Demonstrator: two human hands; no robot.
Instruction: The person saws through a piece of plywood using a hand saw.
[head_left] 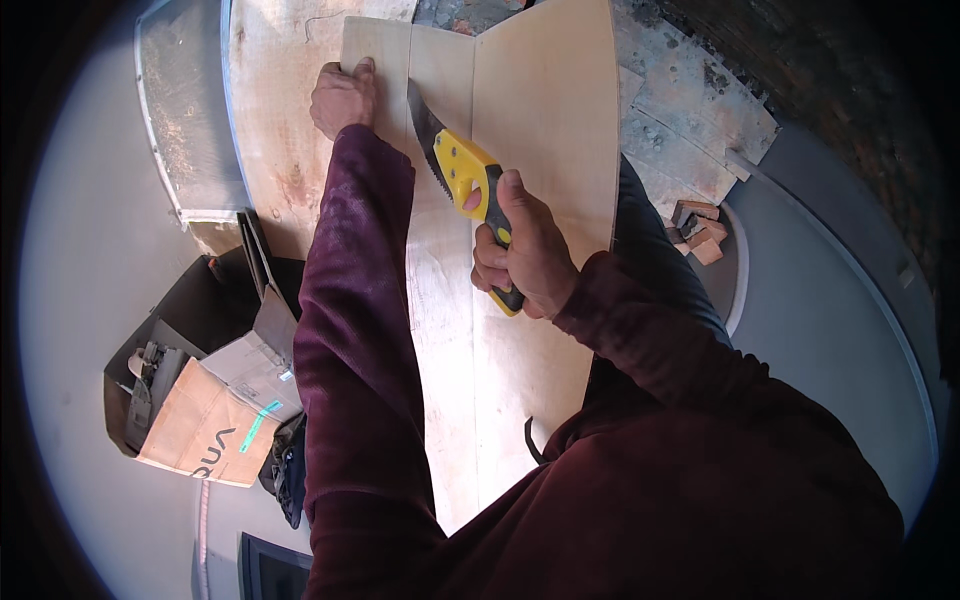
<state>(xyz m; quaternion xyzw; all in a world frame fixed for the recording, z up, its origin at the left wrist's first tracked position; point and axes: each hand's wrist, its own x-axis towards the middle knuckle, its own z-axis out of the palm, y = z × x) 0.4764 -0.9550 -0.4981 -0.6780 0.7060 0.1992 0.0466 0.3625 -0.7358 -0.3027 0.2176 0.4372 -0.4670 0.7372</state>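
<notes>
A light plywood board (pixel 540 100) with lines running lengthwise lies under my hands and reaches down toward my body. My left hand (pixel 342 100) grips it near the top left edge, thumb up by that edge. My right hand (pixel 525 250) is closed on the yellow-and-black handle of a hand saw (pixel 460 160). The saw's dark toothed blade angles up to the left, its tip beside a line near the board's top, just right of my left hand; I cannot tell if the teeth touch the wood.
A cardboard box (pixel 205 430) holding assorted items sits at the lower left. A larger wood panel (pixel 280 130) lies beyond at upper left. Worn, stained boards (pixel 690 120) and small wood offcuts (pixel 705 240) are at upper right. My leg (pixel 660 260) shows right of the plywood.
</notes>
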